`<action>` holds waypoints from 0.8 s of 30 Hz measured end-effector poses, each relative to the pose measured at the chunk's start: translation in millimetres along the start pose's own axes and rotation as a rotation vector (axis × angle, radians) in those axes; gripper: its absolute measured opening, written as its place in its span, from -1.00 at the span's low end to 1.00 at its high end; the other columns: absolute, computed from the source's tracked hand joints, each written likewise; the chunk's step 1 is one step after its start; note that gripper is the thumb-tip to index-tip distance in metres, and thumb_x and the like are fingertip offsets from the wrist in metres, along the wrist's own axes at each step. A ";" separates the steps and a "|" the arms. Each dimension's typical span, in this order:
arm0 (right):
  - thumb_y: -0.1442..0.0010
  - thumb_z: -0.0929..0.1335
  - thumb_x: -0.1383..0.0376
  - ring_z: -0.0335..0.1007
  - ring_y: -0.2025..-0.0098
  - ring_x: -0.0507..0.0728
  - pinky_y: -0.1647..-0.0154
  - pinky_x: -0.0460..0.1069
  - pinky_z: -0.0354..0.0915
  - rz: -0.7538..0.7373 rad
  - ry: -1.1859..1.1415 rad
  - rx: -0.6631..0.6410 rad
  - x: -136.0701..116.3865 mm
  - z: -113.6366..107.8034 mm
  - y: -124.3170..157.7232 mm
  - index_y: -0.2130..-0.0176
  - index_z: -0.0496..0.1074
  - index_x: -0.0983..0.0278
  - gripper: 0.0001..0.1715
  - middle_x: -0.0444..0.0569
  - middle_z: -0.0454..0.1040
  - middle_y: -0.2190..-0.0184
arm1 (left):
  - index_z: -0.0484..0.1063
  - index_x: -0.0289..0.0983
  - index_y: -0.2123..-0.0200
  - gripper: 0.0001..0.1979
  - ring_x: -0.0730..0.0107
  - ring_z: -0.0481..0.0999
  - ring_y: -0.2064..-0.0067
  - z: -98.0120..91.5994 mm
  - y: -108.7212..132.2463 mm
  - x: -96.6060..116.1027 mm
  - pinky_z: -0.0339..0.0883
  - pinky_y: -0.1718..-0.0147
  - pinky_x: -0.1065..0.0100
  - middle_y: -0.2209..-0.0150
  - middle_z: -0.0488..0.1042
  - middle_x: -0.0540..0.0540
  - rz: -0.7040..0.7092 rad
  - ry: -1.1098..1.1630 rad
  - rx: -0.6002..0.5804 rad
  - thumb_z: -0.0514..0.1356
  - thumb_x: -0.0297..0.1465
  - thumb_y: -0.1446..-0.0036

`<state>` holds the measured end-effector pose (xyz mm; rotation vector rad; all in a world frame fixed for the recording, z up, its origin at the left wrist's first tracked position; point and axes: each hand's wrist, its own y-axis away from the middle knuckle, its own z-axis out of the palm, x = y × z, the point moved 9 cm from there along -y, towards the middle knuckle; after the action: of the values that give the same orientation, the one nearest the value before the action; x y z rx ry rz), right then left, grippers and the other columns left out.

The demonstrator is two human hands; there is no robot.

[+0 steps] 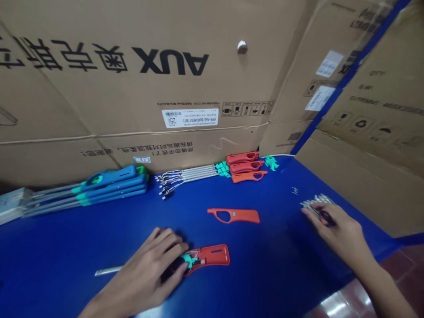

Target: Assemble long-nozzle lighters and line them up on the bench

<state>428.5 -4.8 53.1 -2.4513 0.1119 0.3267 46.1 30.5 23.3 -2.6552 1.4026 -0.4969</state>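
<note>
My left hand is closed over the handle end of an opened red lighter casing, which lies hollow side up. Inside the casing sit a green trigger piece and thin white wires, partly covered by my fingers. A metal lighter tube sticks out to the left beneath that hand. Off to the right, my right hand is closed, its fingertips at a small pile of silvery pieces. Something dark shows inside its grip, too small to name. Between the hands lies the other red casing half.
Several red casings, green triggers and metal tubes with wires line the back of the blue table. Blue assembled lighters are stacked at left beside a white box. Cardboard walls close off the back and right.
</note>
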 end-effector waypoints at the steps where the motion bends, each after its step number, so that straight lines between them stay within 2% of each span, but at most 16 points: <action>1: -0.22 0.30 -0.04 0.36 0.51 0.13 0.46 0.02 0.25 -0.017 -0.054 -0.042 -14.7 2.9 -2.9 0.42 0.35 0.20 -0.60 -0.09 0.35 0.59 | 0.41 -0.16 0.04 -0.73 0.15 0.47 0.05 -2.0 1.6 -3.1 0.23 -0.05 0.03 0.15 0.51 -0.09 -0.020 -0.005 -0.018 0.14 -0.39 -0.18; 3: -0.25 0.31 0.05 0.31 0.55 0.08 0.52 -0.02 0.23 -0.060 -0.208 -0.206 -51.9 17.0 -7.1 0.45 0.32 0.19 -0.66 -0.06 0.40 0.55 | 0.42 -0.16 0.06 -0.72 0.12 0.47 0.04 -6.5 4.0 -11.2 0.22 -0.07 -0.01 0.13 0.50 -0.10 -0.086 0.003 -0.067 0.16 -0.37 -0.13; 5: -0.28 0.29 0.12 0.25 0.55 0.04 0.53 -0.05 0.22 -0.133 -0.345 -0.424 -98.7 35.2 -6.5 0.43 0.29 0.20 -0.71 -0.06 0.42 0.49 | 0.43 -0.17 0.13 -0.78 0.14 0.48 0.08 -8.8 6.2 -20.7 0.22 -0.08 -0.03 0.15 0.49 -0.09 -0.182 0.036 -0.151 0.16 -0.37 -0.11; 8: -0.29 0.29 0.26 0.34 0.38 0.04 0.35 -0.07 0.27 -0.322 -0.399 -0.734 -173.2 57.7 4.6 0.33 0.32 0.23 -0.87 -0.07 0.44 0.36 | 0.42 -0.18 0.25 -0.89 0.21 0.49 0.15 -9.1 9.6 -29.4 0.19 -0.09 -0.01 0.22 0.48 -0.04 -0.290 0.120 -0.262 0.13 -0.38 -0.15; 10: -0.23 0.32 0.32 0.35 0.29 0.07 0.24 -0.05 0.28 -0.453 -0.391 -0.858 -214.3 67.5 13.1 0.34 0.32 0.25 -0.92 -0.06 0.44 0.32 | 0.42 -0.18 0.29 -0.93 0.22 0.49 0.16 -7.8 10.7 -30.4 0.23 -0.05 0.06 0.25 0.48 -0.03 -0.312 0.176 -0.293 0.14 -0.39 -0.16; 13: -0.20 0.35 0.31 0.33 0.23 0.11 0.11 0.00 0.27 -0.672 -0.411 -0.942 -261.8 78.5 26.0 0.36 0.34 0.28 -0.90 -0.04 0.43 0.31 | 0.42 -0.19 0.29 -0.94 0.22 0.48 0.17 -4.6 11.9 -32.3 0.30 0.07 0.17 0.24 0.48 -0.04 -0.327 0.231 -0.294 0.15 -0.38 -0.17; 16: -0.21 0.34 0.35 0.32 0.19 0.13 0.10 -0.01 0.24 -0.786 -0.393 -0.989 -282.3 93.2 35.3 0.30 0.37 0.31 -0.95 0.00 0.45 0.28 | 0.44 -0.20 0.27 -0.91 0.24 0.48 0.18 -4.9 13.6 -36.0 0.33 0.15 0.24 0.24 0.49 -0.05 -0.325 0.281 -0.271 0.13 -0.40 -0.21; 19: -0.20 0.30 0.42 0.31 0.22 0.11 0.15 -0.03 0.23 -0.776 -0.401 -1.012 -283.7 104.2 38.1 0.28 0.38 0.31 -0.94 -0.02 0.46 0.30 | 0.46 -0.21 0.20 -0.87 0.26 0.49 0.16 -9.6 15.0 -38.6 0.35 0.16 0.26 0.22 0.49 -0.08 -0.308 0.315 -0.241 0.13 -0.40 -0.22; 24: -0.15 0.29 0.46 0.28 0.23 0.10 0.14 -0.04 0.23 -0.730 -0.482 -0.952 -276.6 106.5 39.5 0.31 0.37 0.29 -0.90 -0.03 0.45 0.32 | 0.44 -0.19 0.12 -0.82 0.20 0.46 0.08 -9.0 9.7 -29.2 0.29 -0.02 0.10 0.16 0.49 -0.08 -0.247 0.237 -0.171 0.20 -0.39 -0.19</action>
<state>133.2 30.2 21.3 -2.9554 -1.3889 0.7321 20.3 49.4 22.5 -3.0136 1.2243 -0.7709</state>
